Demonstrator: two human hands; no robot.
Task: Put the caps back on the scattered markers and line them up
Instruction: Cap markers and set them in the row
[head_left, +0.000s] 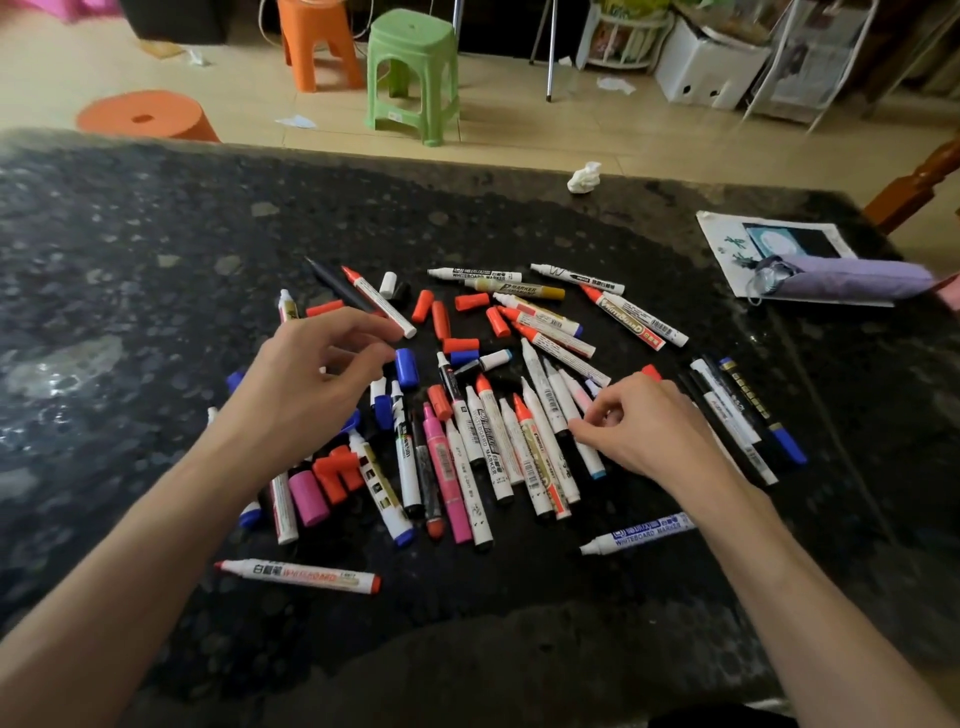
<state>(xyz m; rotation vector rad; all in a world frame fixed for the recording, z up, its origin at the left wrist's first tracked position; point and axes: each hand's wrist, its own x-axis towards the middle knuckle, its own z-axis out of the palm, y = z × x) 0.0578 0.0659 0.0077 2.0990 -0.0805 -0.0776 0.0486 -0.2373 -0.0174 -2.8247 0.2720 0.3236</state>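
Several uncapped markers (488, 447) lie scattered across the middle of the dark stone table (130, 249), mixed with loose red caps (460, 345), blue caps (406, 368) and a pink cap (307, 497). My left hand (311, 384) hovers over the left part of the pile, fingers loosely curled, its fingertips close to the blue cap and holding nothing I can see. My right hand (641, 426) rests on the right part of the pile, fingers curled down onto white marker barrels; whether it pinches one is unclear. A red-tipped marker (298, 574) lies apart near me.
A crumpled tissue (584, 177) sits at the table's far edge. A paper sheet (769, 244) with a purple pouch (852, 283) lies at the far right. Beyond the table stand green (413, 67) and orange (319, 44) stools.
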